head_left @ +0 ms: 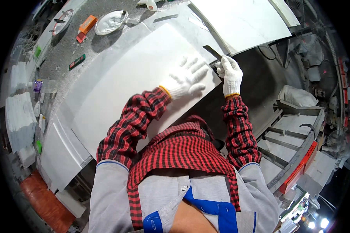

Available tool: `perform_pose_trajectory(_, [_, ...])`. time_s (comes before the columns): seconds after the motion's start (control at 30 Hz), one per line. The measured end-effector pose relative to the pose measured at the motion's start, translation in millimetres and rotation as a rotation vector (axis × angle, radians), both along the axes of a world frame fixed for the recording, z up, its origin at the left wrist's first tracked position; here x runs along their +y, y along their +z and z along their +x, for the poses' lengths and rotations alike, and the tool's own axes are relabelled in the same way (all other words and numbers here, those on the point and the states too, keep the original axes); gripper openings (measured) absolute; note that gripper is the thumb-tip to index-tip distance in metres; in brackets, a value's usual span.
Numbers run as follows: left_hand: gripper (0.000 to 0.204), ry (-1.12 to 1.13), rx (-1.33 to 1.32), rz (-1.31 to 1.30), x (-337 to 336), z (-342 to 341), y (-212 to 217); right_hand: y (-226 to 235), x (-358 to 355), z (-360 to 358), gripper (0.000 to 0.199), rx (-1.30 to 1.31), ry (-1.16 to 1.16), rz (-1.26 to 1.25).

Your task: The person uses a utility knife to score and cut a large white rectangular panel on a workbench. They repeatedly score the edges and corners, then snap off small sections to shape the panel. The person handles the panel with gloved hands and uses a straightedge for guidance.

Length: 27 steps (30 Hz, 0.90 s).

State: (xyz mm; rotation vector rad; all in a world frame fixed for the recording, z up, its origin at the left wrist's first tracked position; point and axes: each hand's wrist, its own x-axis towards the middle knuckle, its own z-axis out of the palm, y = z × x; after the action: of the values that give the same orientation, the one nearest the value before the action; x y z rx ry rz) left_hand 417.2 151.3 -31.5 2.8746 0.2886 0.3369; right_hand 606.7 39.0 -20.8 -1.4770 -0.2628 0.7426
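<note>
My left hand, in a white knit glove with a yellow cuff edge, lies flat on a large white panel, its fingers spread. My right hand, gloved the same way, is just past the panel's right corner. It pinches a thin dark blade-like strip that points up and to the left; the lower end is hidden in the fingers. Both forearms wear red and black checked sleeves.
On the dusty grey table are a bowl of white paste, an orange box, a green box and a metal strip. More white panels lie far right. A metal frame stands at right.
</note>
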Motion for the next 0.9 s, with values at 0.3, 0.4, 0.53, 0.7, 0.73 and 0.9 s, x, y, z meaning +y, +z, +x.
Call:
perform_pose_trajectory(0.3, [0.067,0.492,0.118,0.047,94.8,-5.3,-5.5,11.8,46.3,28.5,0.031,-0.124,0.25,-0.131])
perform_pose_trajectory(0.4, [0.061,0.606,0.139,0.157,95.2,-1.9,3.7,9.5,57.8,37.1,0.03,-0.1,0.365,-0.15])
perform_pose_trajectory(0.53, [0.057,0.688,-0.019,0.102,90.9,-14.5,5.7,14.5,88.5,34.4,0.03,-0.159,0.581,-0.19])
perform_pose_trajectory(0.7, [0.049,0.686,-0.17,0.038,73.6,-14.2,11.1,-11.9,124.1,60.8,0.025,-0.594,0.806,-0.107])
perform_pose_trajectory(0.73, [0.046,0.672,-0.211,-0.005,66.0,-13.5,12.2,-12.2,129.2,64.0,0.024,-0.618,0.856,-0.137])
perform_pose_trajectory(0.9, [0.059,0.695,-0.044,-0.018,45.2,-2.2,20.0,-6.3,143.3,68.5,0.024,-0.736,1.054,-0.193])
